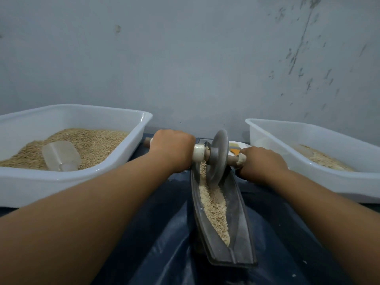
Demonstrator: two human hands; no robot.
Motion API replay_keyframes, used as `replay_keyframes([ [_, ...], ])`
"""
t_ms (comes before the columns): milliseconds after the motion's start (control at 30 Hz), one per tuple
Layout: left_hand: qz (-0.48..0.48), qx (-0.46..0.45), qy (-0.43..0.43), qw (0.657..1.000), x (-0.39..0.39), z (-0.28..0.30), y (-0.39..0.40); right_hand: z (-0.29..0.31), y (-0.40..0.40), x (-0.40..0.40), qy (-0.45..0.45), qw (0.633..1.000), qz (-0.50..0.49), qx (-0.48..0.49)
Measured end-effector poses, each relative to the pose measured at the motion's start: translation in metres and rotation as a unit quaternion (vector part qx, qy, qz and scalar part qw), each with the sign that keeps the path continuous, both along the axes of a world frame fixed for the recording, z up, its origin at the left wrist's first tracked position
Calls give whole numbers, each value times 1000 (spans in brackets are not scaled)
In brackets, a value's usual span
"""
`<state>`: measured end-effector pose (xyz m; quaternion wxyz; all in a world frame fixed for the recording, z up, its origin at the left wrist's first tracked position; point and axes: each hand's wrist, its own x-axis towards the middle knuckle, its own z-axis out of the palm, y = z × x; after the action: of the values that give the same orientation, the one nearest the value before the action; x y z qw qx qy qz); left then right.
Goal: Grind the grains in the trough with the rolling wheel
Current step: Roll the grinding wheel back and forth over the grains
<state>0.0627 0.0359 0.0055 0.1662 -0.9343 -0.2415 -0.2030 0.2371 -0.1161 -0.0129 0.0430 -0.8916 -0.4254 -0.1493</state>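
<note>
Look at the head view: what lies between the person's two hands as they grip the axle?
In the head view, the grey rolling wheel stands on the axle between the left hand and right hand, its rim down in the grains of the trough.

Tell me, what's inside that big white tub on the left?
The white plastic tub holds a heap of brown grain with a clear plastic scoop lying on top. The grain covers the tub's floor, so anything under it is hidden.
</note>
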Motion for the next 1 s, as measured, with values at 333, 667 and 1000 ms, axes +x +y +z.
replay_keyframes([
  [333,20,-2,-40,999,-13,-22,5,9,-6,-7,-29,998,35,-33],
  [667,30,-14,-31,999,-22,-27,0,10,-8,-11,-56,997,41,-33],
  [1000,20,4,-17,1000,-5,-7,-2,6,2,-3,-15,1000,13,-18],
])
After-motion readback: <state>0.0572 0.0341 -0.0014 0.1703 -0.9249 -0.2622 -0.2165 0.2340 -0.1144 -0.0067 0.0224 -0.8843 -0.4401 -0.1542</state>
